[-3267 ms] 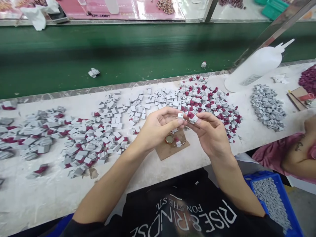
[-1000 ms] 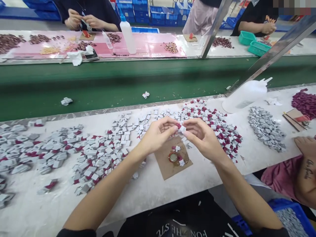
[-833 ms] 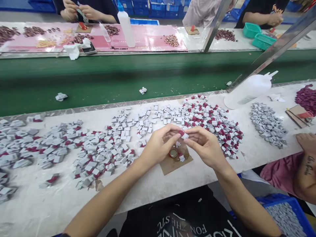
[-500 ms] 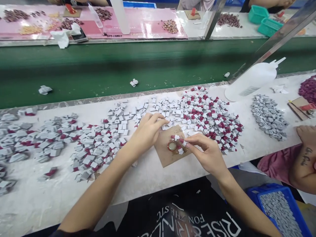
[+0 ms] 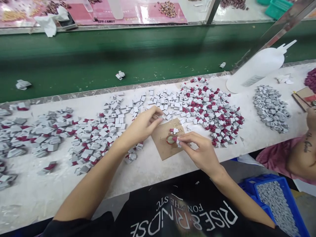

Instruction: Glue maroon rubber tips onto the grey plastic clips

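Presently, the right hand (image 5: 201, 150) pinches a maroon-and-grey piece (image 5: 176, 139) above cardboard (image 5: 161, 147); the left hand (image 5: 145, 123), beside grey blocks (image 5: 176, 105), grips unclearly.

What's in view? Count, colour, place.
held piece: 1, maroon-grey, right hand
card piece: 1+, maroon-white, by dish
dish: 1, red rim, on card
card: 1, brown, table
mixed pieces: many, grey-maroon, left and right
blocks: many, grey, behind card, far right
pile: 1, maroon, right edge
bottle: 1, white, table, back right
clusters: 3, grey, belt
belt: 1, green, beyond table
mat: 1, pink, beyond belt
trays: 2, green, top right
bin: 1+, blue, lower right
table: 1, white, centre
co-worker's arm: 1, right edge
left hand: 1, left of card
right hand: 1, at card's right
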A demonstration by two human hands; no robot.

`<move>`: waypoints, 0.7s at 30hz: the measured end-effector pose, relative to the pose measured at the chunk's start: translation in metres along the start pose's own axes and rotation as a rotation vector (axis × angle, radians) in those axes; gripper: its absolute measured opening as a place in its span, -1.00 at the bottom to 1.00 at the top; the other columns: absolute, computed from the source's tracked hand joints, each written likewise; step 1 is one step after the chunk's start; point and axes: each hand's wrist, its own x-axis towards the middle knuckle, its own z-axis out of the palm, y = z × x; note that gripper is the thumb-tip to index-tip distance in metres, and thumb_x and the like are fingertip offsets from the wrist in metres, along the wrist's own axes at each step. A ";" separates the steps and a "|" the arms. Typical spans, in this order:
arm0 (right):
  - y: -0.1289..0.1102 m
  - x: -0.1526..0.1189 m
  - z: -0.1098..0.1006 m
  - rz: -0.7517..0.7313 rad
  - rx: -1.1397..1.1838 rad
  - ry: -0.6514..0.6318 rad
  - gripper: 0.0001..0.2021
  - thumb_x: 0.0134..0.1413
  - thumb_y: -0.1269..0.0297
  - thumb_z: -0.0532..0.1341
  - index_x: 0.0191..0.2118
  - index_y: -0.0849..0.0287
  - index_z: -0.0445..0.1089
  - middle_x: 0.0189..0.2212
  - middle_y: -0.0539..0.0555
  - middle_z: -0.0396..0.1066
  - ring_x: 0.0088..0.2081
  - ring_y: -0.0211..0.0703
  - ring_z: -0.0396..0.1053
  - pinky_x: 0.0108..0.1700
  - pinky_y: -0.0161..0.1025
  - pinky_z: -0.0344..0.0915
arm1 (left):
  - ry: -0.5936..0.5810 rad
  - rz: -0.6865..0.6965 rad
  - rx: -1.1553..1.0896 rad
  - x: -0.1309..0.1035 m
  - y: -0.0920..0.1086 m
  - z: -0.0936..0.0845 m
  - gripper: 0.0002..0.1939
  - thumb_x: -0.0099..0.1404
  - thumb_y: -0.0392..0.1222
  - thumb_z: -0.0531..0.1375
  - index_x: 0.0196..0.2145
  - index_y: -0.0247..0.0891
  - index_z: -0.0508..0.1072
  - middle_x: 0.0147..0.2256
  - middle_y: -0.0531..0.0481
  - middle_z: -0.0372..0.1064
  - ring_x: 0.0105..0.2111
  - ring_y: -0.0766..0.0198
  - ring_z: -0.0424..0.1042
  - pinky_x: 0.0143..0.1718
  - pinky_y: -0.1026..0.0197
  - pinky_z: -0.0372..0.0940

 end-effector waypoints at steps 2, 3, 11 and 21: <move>0.001 0.000 0.002 -0.006 -0.007 -0.009 -0.84 0.38 0.46 0.39 -0.08 0.04 0.69 -0.12 0.09 0.74 -0.09 0.00 0.70 -0.04 -0.08 0.63 | 0.088 -0.145 -0.333 -0.003 0.006 0.000 -0.78 0.48 -0.10 0.29 0.02 -0.16 0.46 -0.24 -0.05 0.57 -0.26 0.12 0.57 -0.15 0.06 0.46; 0.001 0.000 0.003 -0.009 -0.009 -0.013 -0.84 0.38 0.46 0.39 -0.09 0.03 0.69 -0.12 0.10 0.74 -0.09 0.00 0.71 -0.04 -0.07 0.64 | 0.138 -0.215 -0.470 -0.004 0.008 0.001 -0.75 0.43 -0.09 0.34 0.00 -0.18 0.47 -0.28 -0.02 0.55 -0.29 0.15 0.57 -0.16 0.08 0.46; 0.000 0.002 0.006 0.001 0.012 -0.019 -0.85 0.39 0.44 0.37 -0.10 0.04 0.68 -0.13 0.10 0.73 -0.08 0.00 0.71 -0.02 -0.10 0.62 | 0.287 -0.292 -0.586 -0.004 0.004 0.010 -0.60 0.17 -0.13 0.51 -0.09 -0.23 0.54 -0.36 0.02 0.57 -0.35 0.19 0.58 -0.13 0.10 0.48; 0.049 0.002 0.040 -0.153 0.005 0.006 -0.78 0.48 0.16 0.33 -0.19 0.06 0.71 -0.27 0.15 0.71 -0.24 -0.04 0.69 -0.17 -0.26 0.57 | 0.290 -0.236 -0.574 -0.002 -0.003 0.012 -0.56 0.17 0.14 0.50 -0.17 -0.19 0.54 -0.31 -0.06 0.64 -0.31 0.07 0.62 -0.13 0.04 0.49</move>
